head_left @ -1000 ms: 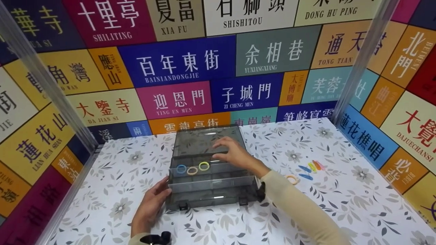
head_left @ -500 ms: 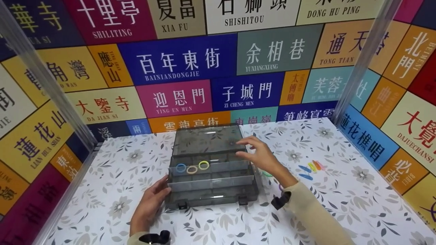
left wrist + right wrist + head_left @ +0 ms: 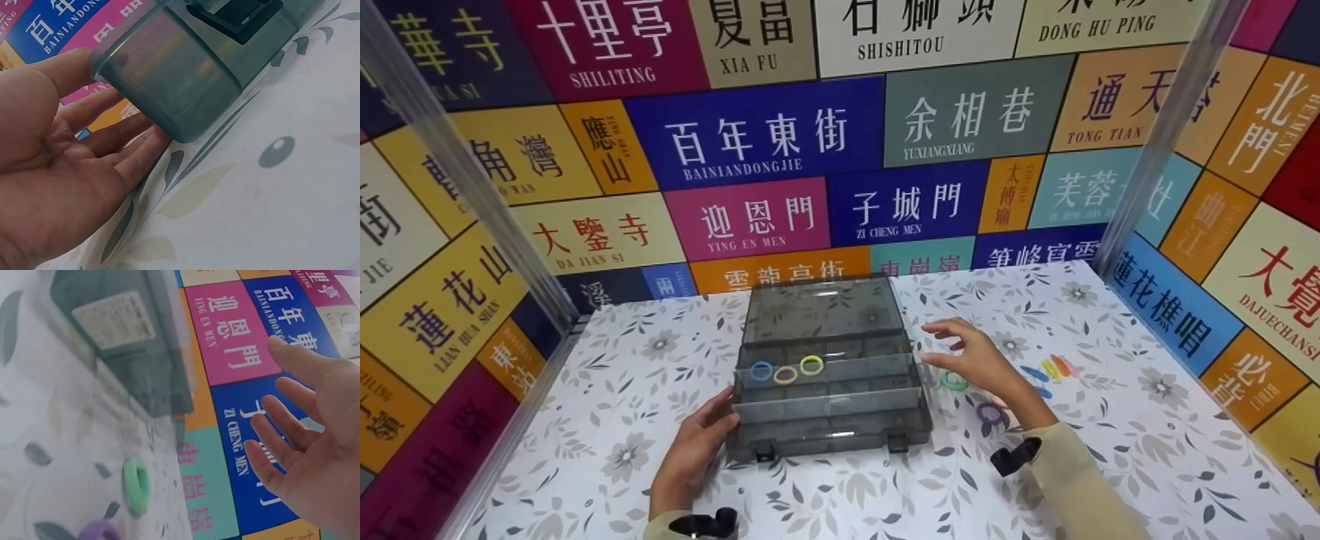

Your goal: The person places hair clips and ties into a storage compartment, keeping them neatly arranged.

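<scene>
Apparently mid-sorting: left hand [image 3: 690, 450] steadies the organizer box [image 3: 829, 367] with flat fingers; right hand [image 3: 979, 360], spread and empty, hovers above the green ring [image 3: 953, 381], which needs pinching next.

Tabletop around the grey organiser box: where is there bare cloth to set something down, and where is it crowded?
Free: the cloth left of the box, out to the left wall, beyond the left hand; also the near strip in front of the box. Crowded: right of the box, where the right hand hovers over a green ring, a purple ring and coloured clips.
</scene>
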Motion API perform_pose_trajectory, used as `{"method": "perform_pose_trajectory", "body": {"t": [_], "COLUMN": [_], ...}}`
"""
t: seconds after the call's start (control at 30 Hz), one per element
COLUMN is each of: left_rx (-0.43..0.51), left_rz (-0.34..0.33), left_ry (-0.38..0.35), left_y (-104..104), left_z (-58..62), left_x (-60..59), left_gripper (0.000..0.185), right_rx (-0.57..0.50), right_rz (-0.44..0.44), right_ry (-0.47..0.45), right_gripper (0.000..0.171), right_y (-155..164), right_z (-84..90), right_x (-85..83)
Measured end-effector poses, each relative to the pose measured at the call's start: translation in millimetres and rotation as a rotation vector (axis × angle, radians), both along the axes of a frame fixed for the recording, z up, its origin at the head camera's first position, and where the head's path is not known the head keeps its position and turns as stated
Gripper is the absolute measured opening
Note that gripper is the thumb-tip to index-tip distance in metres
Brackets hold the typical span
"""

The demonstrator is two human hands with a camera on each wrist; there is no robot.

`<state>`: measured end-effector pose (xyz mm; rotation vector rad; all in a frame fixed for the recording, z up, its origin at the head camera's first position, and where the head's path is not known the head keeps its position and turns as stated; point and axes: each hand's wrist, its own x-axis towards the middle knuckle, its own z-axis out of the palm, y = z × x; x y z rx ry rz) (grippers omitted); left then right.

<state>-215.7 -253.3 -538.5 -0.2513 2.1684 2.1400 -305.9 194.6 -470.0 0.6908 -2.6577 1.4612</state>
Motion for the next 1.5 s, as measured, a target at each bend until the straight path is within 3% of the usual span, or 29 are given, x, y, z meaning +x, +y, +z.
{"method": "perform_pose_trajectory", "body": {"t": [0.27, 0.57, 0.9, 1.27, 1.5], "left_rx": [0.000, -0.003, -0.015, -0.016, 0.004], "left_rz": [-0.007, -0.003, -0.010, 0.004, 0.012], "left_ry": [0.008, 0.015, 0.012, -0.005, -0.031], "left_y": [0.7, -1.8, -0.5, 0.6, 1.9], "left_z": [1.4, -0.3, 1.8, 2.3, 2.0], "left_x": [0.2, 0.2, -0.4, -0.7, -0.1], "left_gripper": [0.060, 0.061, 0.060, 0.060, 0.060], "right_rx": [-0.028, 0.095, 0.145, 0.196, 0.232], "right_rz": [0.009, 0.029, 0.011, 0.140, 0.155], "right_ry": [-0.104, -0.198, -0.261, -0.236, -0.206], "right_gripper": [0.057, 0.063, 0.062, 0.055, 0.048], "right_y": [29.1, 50.6, 58.9, 54.8, 57.1], "right_z": [-20.7, -39.9, -47.8, -46.0, -48.1], "right_x": [-5.9, -16.1, -23.3, -26.1, -29.0]}}
